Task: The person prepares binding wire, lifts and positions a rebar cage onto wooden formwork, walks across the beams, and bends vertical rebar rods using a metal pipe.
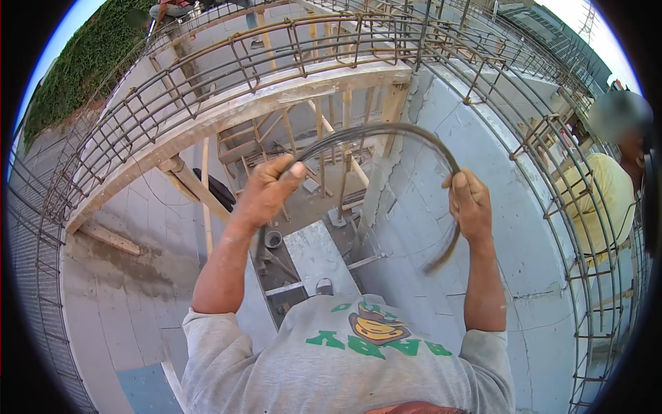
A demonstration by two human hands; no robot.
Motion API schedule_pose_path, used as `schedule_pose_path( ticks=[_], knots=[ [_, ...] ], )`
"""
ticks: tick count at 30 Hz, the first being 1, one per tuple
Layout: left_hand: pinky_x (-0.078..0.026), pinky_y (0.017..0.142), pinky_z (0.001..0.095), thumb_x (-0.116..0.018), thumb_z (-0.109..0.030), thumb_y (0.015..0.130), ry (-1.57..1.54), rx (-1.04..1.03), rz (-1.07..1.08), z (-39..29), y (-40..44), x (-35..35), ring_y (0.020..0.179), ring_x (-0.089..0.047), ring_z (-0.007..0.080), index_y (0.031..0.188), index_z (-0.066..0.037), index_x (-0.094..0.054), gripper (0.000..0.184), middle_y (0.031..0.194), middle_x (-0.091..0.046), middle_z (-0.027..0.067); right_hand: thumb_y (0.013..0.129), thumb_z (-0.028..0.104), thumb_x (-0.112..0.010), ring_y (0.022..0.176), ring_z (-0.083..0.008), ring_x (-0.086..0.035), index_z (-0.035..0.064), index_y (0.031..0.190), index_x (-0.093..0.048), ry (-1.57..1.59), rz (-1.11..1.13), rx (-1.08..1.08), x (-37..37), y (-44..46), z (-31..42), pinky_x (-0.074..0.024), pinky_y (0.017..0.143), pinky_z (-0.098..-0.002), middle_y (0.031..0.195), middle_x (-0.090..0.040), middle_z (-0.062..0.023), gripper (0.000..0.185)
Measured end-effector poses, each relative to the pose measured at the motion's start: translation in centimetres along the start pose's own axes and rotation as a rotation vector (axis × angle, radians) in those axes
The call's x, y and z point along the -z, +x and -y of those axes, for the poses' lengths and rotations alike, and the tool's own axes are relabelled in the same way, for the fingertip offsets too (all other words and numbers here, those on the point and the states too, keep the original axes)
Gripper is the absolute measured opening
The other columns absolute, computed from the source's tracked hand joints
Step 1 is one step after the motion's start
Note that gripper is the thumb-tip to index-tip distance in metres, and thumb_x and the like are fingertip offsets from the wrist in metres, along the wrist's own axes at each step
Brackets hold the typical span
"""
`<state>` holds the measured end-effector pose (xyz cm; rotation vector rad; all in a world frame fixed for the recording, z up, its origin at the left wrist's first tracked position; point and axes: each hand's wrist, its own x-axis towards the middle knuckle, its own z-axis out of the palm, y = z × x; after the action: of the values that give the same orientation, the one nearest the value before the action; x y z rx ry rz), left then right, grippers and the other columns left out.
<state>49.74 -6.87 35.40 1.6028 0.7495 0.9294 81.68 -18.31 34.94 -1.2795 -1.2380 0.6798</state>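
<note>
A bundle of thin dark tie wire [386,128] arches between my two hands in front of my chest. My left hand [270,188] is closed around one side of the bundle, thumb up, and a length of it hangs below that fist. On the other side, my right hand [469,201] grips the wire with its fingers curled, and the loose end hangs below, blurred. Beyond the arch runs a rebar cage [296,52] above a wooden formwork board [276,96]; the wire crosses in front of the view of the space below.
Grey block walls [469,138] rise on both sides, with another rebar cage [552,127] along the right one. Far below lie a pale plank [317,255], a bucket [274,239] and timber props [321,138]. A person in a yellow shirt [596,200] stands at right.
</note>
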Motion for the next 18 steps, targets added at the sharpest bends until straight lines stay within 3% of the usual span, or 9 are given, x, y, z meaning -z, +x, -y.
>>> schedule_pose_path(
  ticks=[2,4,9,13,16,18],
  knots=[
    [-0.023,0.042,0.0209,-0.055,-0.039,0.090,-0.029,0.092,0.041,1.2,0.5,-1.1,0.048,-0.033,0.0037,0.079,-0.009,-0.054,0.032,0.059,-0.042,-0.0055,0.094,0.039,-0.046,0.043,-0.0008,-0.027,0.0046,0.077,-0.053,0.108,-0.106,0.004,-1.4,1.1,-0.3,-0.0207,0.039,-0.0196,0.052,-0.033,0.0087,0.039],
    [-0.024,0.042,0.0216,-0.053,-0.046,0.089,-0.039,0.146,0.098,2.1,0.5,-3.1,0.047,-0.035,0.0047,0.077,-0.008,-0.055,0.040,0.059,-0.046,-0.0031,0.095,0.037,-0.045,0.043,-0.0003,-0.026,0.0050,0.078,-0.053,0.223,-0.205,0.034,-2.8,2.8,-1.0,-0.0197,0.039,-0.0191,0.051,-0.031,0.0091,0.037],
    [-0.023,0.039,0.0223,-0.054,-0.053,0.085,-0.447,-0.014,0.468,3.6,1.3,-6.6,0.043,-0.034,0.0059,0.077,-0.004,-0.056,0.050,0.059,-0.052,0.0031,0.094,0.041,-0.046,0.040,-0.0002,-0.024,0.0064,0.079,-0.050,0.327,-0.217,0.075,-6.7,6.5,-2.2,-0.0185,0.035,-0.0182,0.052,-0.029,0.0094,0.038],
    [-0.022,0.039,0.0224,-0.055,-0.050,0.086,-0.419,-0.027,0.518,3.0,1.9,-6.5,0.042,-0.033,0.0052,0.088,0.000,-0.062,0.051,0.056,-0.050,0.0018,0.094,0.042,-0.045,0.041,-0.0020,-0.027,0.0058,0.077,-0.051,0.205,-0.161,0.106,-8.0,9.1,-2.9,-0.0213,0.036,-0.0207,0.052,-0.032,0.0084,0.040],
    [-0.022,0.040,0.0221,-0.054,-0.049,0.087,-0.175,-0.187,0.466,-0.3,1.9,-8.0,0.042,-0.032,0.0040,0.093,0.000,-0.064,0.050,0.052,-0.045,-0.0034,0.095,0.042,-0.043,0.044,-0.0038,-0.031,0.0054,0.074,-0.052,-0.027,-0.123,0.228,-10.0,9.4,-3.1,-0.0252,0.040,-0.0233,0.052,-0.037,0.0065,0.043],
    [-0.022,0.041,0.0219,-0.052,-0.049,0.088,-0.102,-0.237,0.369,0.1,2.7,-8.4,0.042,-0.031,0.0034,0.094,-0.001,-0.066,0.050,0.049,-0.039,-0.0063,0.095,0.040,-0.044,0.055,-0.0095,-0.041,0.0023,0.075,-0.055,-0.105,-0.039,0.010,-10.4,9.3,-2.5,-0.0348,0.051,-0.0281,0.058,-0.045,-0.0006,0.044]
  ],
)
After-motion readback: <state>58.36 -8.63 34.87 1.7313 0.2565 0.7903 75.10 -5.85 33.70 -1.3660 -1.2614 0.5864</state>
